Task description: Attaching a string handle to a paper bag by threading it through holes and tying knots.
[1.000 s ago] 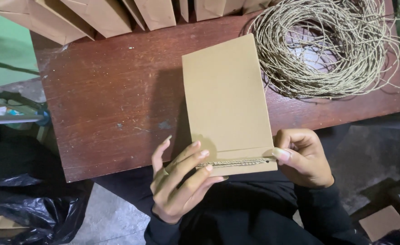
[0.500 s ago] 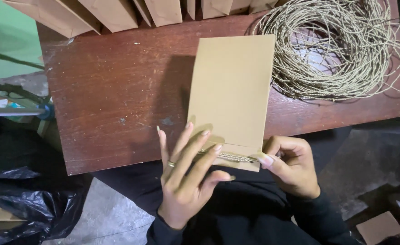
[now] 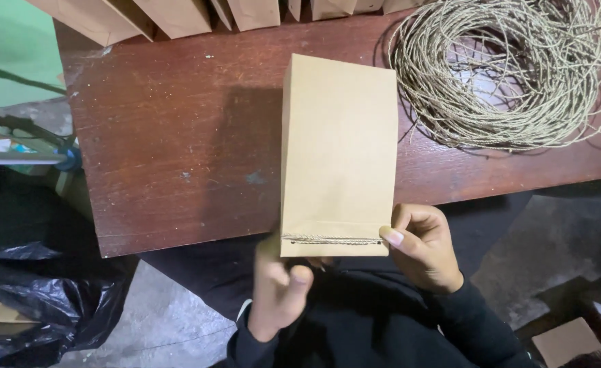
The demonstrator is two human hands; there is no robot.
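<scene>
Dark red-brown wood fills the upper view: a scuffed table (image 3: 177, 136) whose near edge the person sits against. Flat on it, overhanging that near edge toward the body, lies a brown paper bag (image 3: 338, 143), folded closed, its long side running from twelve to six o'clock. Letting the mouth end hang off the edge frees both faces of it for the fingers. A length of twine (image 3: 331, 240) runs across that end between two small holes, like a handle threaded through. The right hand (image 3: 423, 249), at the bag's four o'clock corner, has its fingers curled together, thumb tip pressed on the corner beside the twine's end, steadying it. The left hand (image 3: 280, 289), at seven o'clock, is blurred; its fingers seem bunched under the bag's lower edge, perhaps pinching something behind it, though I cannot tell. At two o'clock a big loose coil of the same twine (image 3: 505, 75) sits within reach. Along twelve o'clock a row of similar bags (image 3: 177, 13) stands; their contents are not visible. Black plastic sacks (image 3: 48, 307) slump at eight o'clock.
</scene>
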